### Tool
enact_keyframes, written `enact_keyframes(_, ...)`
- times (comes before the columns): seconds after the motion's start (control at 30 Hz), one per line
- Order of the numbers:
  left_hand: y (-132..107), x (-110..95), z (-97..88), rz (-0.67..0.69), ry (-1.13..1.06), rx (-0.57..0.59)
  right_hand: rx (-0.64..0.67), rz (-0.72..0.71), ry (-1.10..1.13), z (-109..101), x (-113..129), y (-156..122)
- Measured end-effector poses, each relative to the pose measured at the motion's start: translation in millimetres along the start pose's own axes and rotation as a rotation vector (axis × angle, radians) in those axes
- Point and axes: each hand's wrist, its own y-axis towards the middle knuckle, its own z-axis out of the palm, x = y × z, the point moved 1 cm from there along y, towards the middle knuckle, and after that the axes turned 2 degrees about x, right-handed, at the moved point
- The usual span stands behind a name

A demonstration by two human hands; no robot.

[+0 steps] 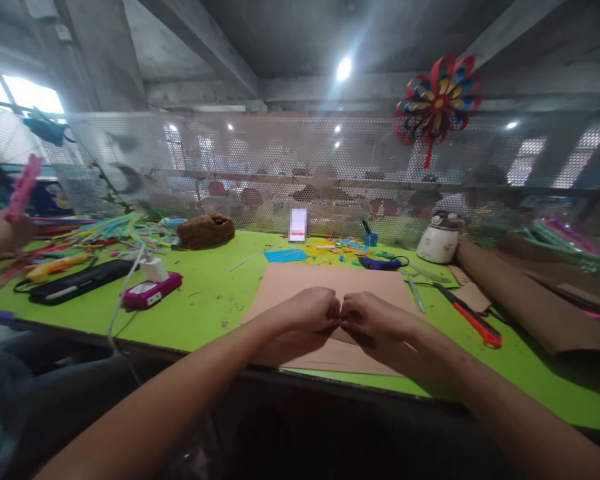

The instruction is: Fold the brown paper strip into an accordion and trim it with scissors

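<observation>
My left hand point(319, 309) and my right hand point(360, 312) meet knuckle to knuckle above a sheet of brown paper or card point(280, 287) on the green table. Both have their fingers curled in and pinched together. Whatever sits between the fingertips is hidden or too small to name. The sheet reaches the table's front edge, and a second layer or fold shows under my wrists. To the right of the sheet lie a silver pen-like tool point(416, 295) and a utility knife point(473, 320) with a red-orange handle.
A blue glue gun point(381, 263) lies behind the sheet, near yellow scraps point(330, 252) and a propped phone point(297, 225). Rightward are a white bottle point(439, 239) and a brown paper roll point(520, 300). Leftward stands a magenta power strip point(153, 291); another person's hand point(5, 233) holds something pink.
</observation>
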Motion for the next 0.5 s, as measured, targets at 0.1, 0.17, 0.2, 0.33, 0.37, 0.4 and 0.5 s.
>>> enact_keyframes(0.1, -1.6, -2.7, -0.7, 0.008, 0.088, 0.001, 0.030, -0.068, -0.160, -3.7, 12.3, -1.3)
enact_keyframes(0.17, -2.1, -2.2, 0.0, 0.019, 0.118, 0.002, 0.019, -0.119, -0.271, -5.6, 18.8, -2.2)
enact_keyframes(0.2, -2.1, -1.6, 0.9, 0.030, 0.130, -0.001, 0.013, -0.139, -0.320, -5.8, 20.8, -2.9)
enact_keyframes(0.33, -3.6, -0.2, 4.5, 0.071, 0.162, -0.056, -0.009, -0.177, -0.415, -1.3, 20.4, -7.6)
enact_keyframes(0.37, -5.0, -0.5, 4.5, 0.070, 0.157, -0.072, -0.024, -0.179, -0.416, 0.2, 19.2, -9.3)
enact_keyframes(0.4, -6.7, -1.3, 3.8, 0.070, 0.143, -0.087, -0.040, -0.180, -0.414, 1.5, 18.1, -11.0)
enact_keyframes(0.5, -12.3, -4.2, -1.3, 0.087, 0.062, -0.099, -0.076, -0.165, -0.415, 3.4, 16.2, -16.1)
